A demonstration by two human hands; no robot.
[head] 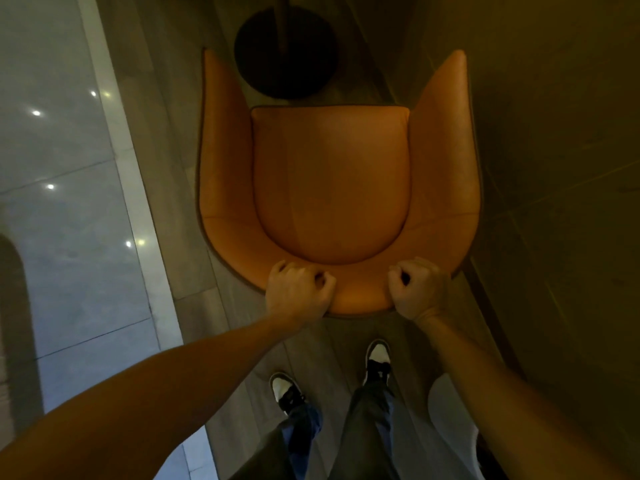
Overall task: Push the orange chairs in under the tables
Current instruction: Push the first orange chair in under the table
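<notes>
Seen from above, an orange padded chair (330, 181) with a curved back and two tapering arms stands directly in front of me. My left hand (298, 291) grips the top of its backrest on the left. My right hand (417, 287) grips the same rim on the right. Both fists are closed around the back edge. Beyond the chair's front, a dark round table base (285, 51) with a central post stands on the floor. The tabletop itself is out of view.
A wall (554, 150) runs close along the chair's right side. Left of the wood-look floor strip lies a pale glossy tiled floor (62, 168) with a white border. My two feet in black-and-white shoes (377, 362) stand just behind the chair.
</notes>
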